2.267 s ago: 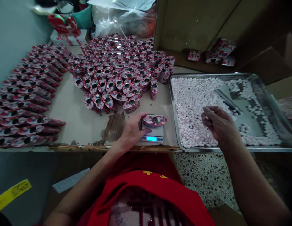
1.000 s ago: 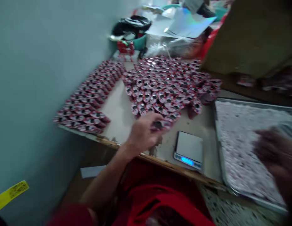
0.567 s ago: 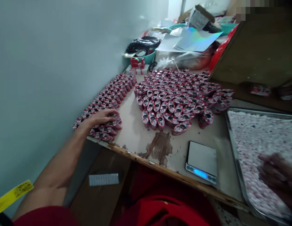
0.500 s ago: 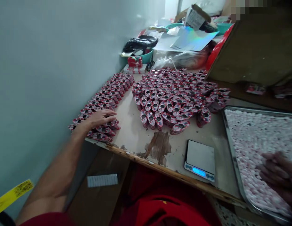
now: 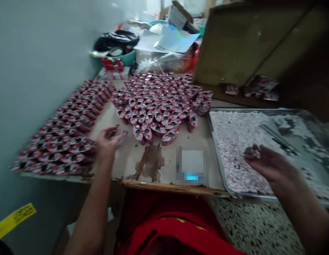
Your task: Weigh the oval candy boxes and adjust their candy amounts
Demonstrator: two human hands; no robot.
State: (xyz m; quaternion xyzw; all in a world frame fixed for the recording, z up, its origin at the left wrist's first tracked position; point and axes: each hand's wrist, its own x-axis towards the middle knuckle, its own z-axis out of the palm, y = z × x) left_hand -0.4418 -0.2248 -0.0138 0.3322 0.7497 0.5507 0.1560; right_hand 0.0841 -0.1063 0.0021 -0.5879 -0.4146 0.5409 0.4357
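My left hand (image 5: 107,141) is over the table between two groups of small red-and-white patterned boxes. Its fingers are curled round one such box (image 5: 115,132), which is smeared by motion. Close by on the left stand neat rows of these boxes (image 5: 60,141), upright with open tops. A looser cluster (image 5: 153,106) of them stands beyond the hand to the right. Above the metal tray (image 5: 219,156), my right hand (image 5: 267,161) is cupped, palm up, with a few small white pieces (image 5: 256,153) in its fingers. Many similar pinkish-white pieces (image 5: 233,134) cover the tray's left part.
A small scale (image 5: 192,161) with a lit blue display, partly blurred out, sits near the table's front edge. Dark tongs (image 5: 279,140) lie in the tray. Behind stand a large cardboard box (image 5: 233,46), a teal basin (image 5: 127,56) and silvery sheets (image 5: 169,39).
The view has turned right. My left hand has left the rows at the left and taken a box from the front of the cluster. My right hand now shows white pieces in its fingers.
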